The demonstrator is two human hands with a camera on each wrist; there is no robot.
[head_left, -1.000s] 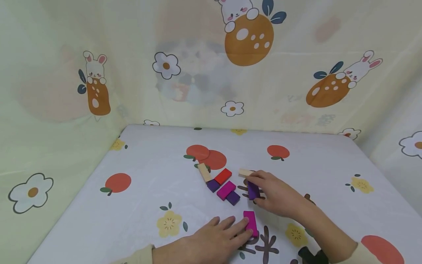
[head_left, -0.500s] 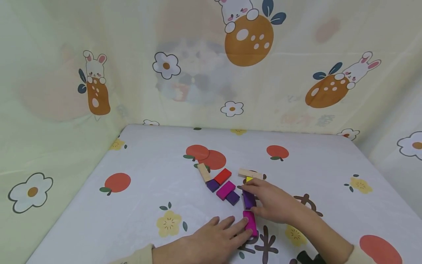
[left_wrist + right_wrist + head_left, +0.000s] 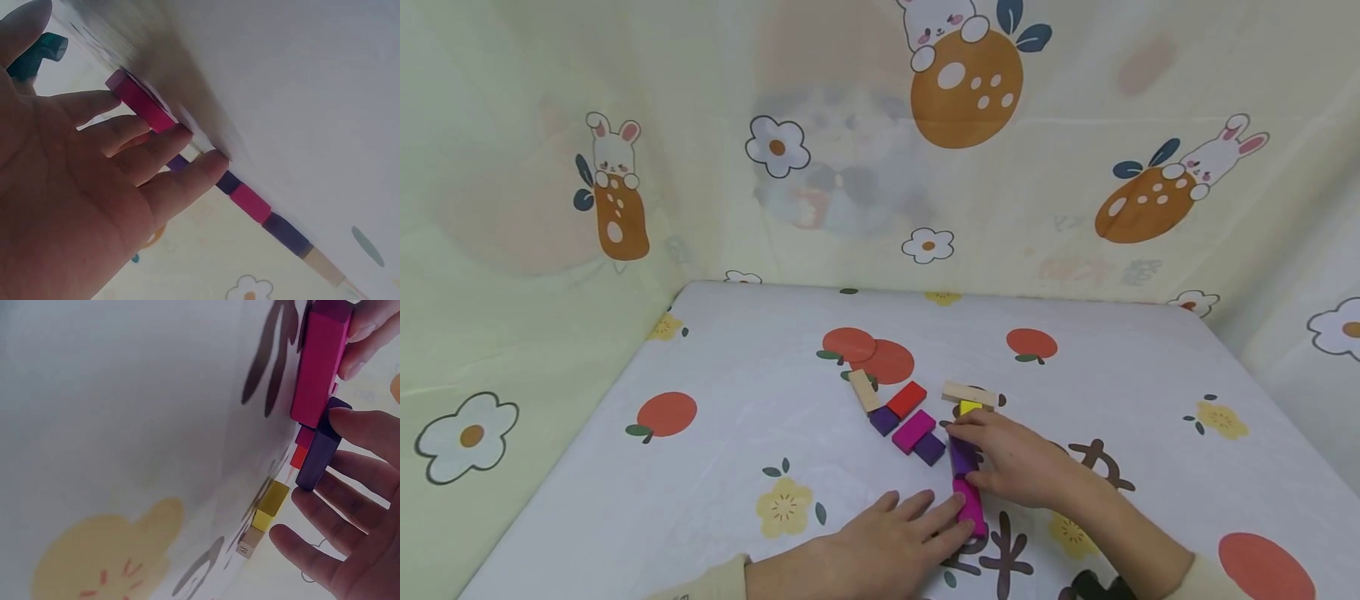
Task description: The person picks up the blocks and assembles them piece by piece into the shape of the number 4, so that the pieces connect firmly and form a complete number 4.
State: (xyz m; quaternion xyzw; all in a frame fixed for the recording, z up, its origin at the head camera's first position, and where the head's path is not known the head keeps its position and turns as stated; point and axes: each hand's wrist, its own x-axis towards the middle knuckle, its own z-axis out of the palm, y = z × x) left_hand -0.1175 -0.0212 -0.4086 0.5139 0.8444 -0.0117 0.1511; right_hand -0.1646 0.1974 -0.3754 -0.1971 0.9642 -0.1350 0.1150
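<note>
White printed surface (image 3: 737,467) carries the blocks. Flat left hand (image 3: 880,546), fingers straight, steadies the magenta block (image 3: 970,506); right hand (image 3: 1015,458) pinches the purple block (image 3: 962,457) just behind it. Better slide it slowly, ends flush.

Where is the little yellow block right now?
In the head view the yellow block lies on the table right of centre, just in front of the pale wooden bar and just beyond the fingertips of the right hand, which holds a dark purple block.
</note>
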